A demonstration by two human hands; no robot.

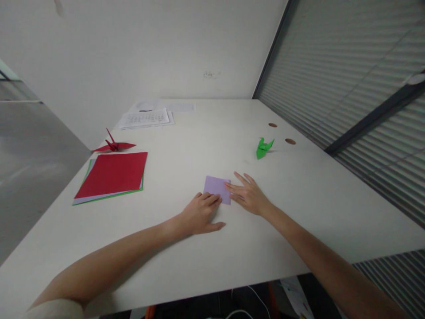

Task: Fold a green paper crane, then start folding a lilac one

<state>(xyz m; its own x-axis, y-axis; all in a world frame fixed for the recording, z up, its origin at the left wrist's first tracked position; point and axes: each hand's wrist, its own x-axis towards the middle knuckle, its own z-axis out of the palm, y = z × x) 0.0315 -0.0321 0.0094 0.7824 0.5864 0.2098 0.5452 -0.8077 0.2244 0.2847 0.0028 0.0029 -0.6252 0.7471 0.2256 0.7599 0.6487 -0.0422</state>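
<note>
A small purple square of folded paper (214, 185) lies flat on the white table in front of me. My left hand (202, 212) rests on its lower left part, fingers laid over the paper and thumb stretched out on the table below it. At the right edge of the square, my right hand (247, 193) touches the paper with its fingertips; its fingers are spread. Part of the square's lower left is hidden under my left fingers. Neither hand has the paper lifted off the table.
Left of my hands lies a stack of red, purple and green paper sheets (114, 175), with a red paper crane (113, 145) behind it. A green paper crane (263, 148) stands to the right, near two round table holes (290, 141). Printed sheets (146, 118) lie at the back left.
</note>
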